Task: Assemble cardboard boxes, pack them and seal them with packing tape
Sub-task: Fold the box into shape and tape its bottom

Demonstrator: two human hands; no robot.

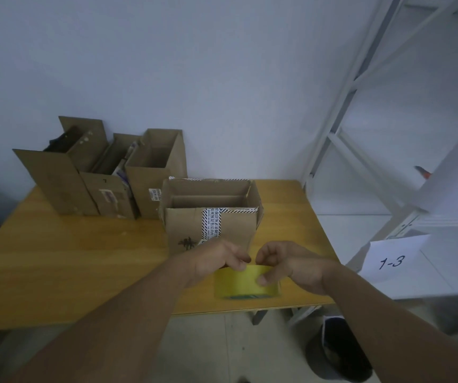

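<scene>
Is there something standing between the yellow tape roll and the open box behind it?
Nothing visible does. The left hand and right hand hold the tape roll directly in front of the open box, and no object lies between roll and box.

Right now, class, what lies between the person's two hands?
The yellow packing tape roll, gripped by left hand and right hand, in the head view.

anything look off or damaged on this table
Nothing spilled. The open box looks reused: old striped tape runs across its front and rim. The roll, gripped by the left hand and right hand, is close to the table's front edge.
</scene>
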